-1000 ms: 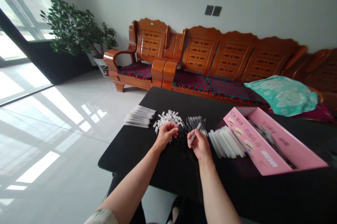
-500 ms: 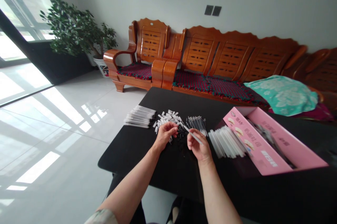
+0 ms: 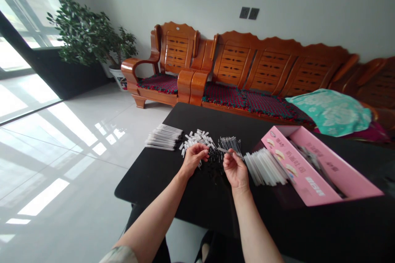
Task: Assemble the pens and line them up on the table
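My right hand (image 3: 236, 169) pinches a thin clear pen tube (image 3: 226, 152) that points left, almost level over the black table (image 3: 160, 172). Beside it, my left hand (image 3: 195, 157) is curled over a heap of small white caps (image 3: 197, 138) and small black parts (image 3: 214, 156); what its fingers hold is hidden. Behind my right hand is a bunch of thin refills (image 3: 230, 143). To its right is a pile of clear tubes (image 3: 265, 166). A row of finished white pens (image 3: 162, 136) lies at the far left of the table.
An open pink box (image 3: 311, 172) stands on the table at the right. Behind the table are a wooden bench sofa (image 3: 271, 73), a wooden armchair (image 3: 166, 65) and a teal cloth (image 3: 331, 110). A potted plant (image 3: 89, 36) stands by the window. Shiny floor tiles lie left.
My right hand turned the tube from upright to nearly level, pointing left, and shifted slightly right. My left hand stayed over the caps.
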Motion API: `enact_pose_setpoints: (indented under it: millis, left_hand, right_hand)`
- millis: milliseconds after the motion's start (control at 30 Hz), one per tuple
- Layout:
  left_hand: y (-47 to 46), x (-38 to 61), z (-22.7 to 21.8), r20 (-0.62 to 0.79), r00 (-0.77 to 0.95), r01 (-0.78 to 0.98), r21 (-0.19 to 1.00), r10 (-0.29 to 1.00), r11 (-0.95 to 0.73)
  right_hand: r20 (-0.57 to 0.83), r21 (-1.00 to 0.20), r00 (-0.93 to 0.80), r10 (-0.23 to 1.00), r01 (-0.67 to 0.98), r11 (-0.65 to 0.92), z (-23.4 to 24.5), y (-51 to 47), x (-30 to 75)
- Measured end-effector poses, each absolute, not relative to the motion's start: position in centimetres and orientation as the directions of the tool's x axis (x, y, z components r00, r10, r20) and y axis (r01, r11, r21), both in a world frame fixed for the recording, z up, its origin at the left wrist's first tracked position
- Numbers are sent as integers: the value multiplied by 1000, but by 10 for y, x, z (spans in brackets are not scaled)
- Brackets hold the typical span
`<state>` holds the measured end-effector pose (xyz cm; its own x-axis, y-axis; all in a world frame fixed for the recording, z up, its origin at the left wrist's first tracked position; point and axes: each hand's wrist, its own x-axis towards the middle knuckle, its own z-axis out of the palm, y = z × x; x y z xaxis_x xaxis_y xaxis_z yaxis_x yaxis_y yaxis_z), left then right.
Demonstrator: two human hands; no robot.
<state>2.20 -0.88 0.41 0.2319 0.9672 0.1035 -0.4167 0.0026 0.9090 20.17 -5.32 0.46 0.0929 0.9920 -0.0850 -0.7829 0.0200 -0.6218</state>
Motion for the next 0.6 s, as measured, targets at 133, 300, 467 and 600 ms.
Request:
enact_pose_setpoints:
  millis: [133,300,467,600]
  left_hand:
    - [-9,22,3,97,257,-418,908,962,20]
    - [-9,22,0,98,283,-407,913,954,27]
    - [-9,22,-1,96,297,-394,919,950,30]
    - [-9,22,2,105,289,-397,918,951,20]
  right_hand:
    - [-49,-659,71,996,-752,21,4,-52,200]
    - [9,-733,48,999,-679,40,3,-52,197]
    - [26,-763,18,1000,-646,31,5,-52,193]
    - [32,-769,14,999,-638,34,7,-53,192]
